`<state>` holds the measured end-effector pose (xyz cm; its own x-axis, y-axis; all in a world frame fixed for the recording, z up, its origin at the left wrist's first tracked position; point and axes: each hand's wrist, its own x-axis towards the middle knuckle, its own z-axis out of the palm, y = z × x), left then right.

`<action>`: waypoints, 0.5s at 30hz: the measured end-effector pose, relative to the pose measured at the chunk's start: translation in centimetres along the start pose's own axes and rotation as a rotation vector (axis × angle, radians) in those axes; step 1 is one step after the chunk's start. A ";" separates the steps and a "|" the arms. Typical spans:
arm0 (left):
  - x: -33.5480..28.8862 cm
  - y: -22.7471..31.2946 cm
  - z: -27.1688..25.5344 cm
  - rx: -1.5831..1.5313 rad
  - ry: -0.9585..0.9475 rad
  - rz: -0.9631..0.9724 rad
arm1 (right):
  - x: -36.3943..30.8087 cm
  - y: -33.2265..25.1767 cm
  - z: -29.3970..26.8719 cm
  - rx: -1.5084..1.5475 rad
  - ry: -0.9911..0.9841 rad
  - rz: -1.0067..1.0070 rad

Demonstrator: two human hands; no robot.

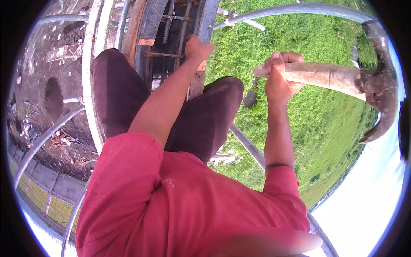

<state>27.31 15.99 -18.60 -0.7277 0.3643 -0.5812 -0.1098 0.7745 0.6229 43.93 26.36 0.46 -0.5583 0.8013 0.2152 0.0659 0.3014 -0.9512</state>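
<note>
My right hand (281, 77) is wrapped round the wooden handle of a claw hammer (332, 76), raised out to the right. Its dark, worn steel head (382, 85) is at the far right of the view. Ahead of my knees, my left hand (199, 50) is closed at the top edge of a formwork board (208, 19). What its fingers hold, if anything, is hidden. Inside the narrow formwork beside that hand run steel reinforcing bars (182, 32) with cross ties. A second board with dark facing (150, 21) forms the left side.
Metal scaffold tubes (299, 8) cross behind the hammer, and a pale upright pole (87, 77) runs at my left. Far below lie green grass (325, 137) on the right and bare dirt with scattered timber (51, 98) on the left. My bent knees (222, 98) straddle the formwork.
</note>
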 end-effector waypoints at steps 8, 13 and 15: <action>-0.1 1.2 -1.2 0.019 -0.049 -0.051 | 3.0 1.1 -0.4 -0.520 -0.282 0.476; -0.5 0.4 -0.5 -0.001 -0.028 -0.001 | 2.7 -1.8 -1.5 0.180 0.015 -0.062; -0.5 0.5 -0.7 -0.031 0.026 0.031 | 0.8 2.1 1.5 -0.248 -0.121 -0.157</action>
<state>27.11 15.83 -17.60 -0.7485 0.3740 -0.5476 -0.1077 0.7463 0.6568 42.41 26.86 -1.72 -0.6712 0.6721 0.3127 0.1626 0.5450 -0.8225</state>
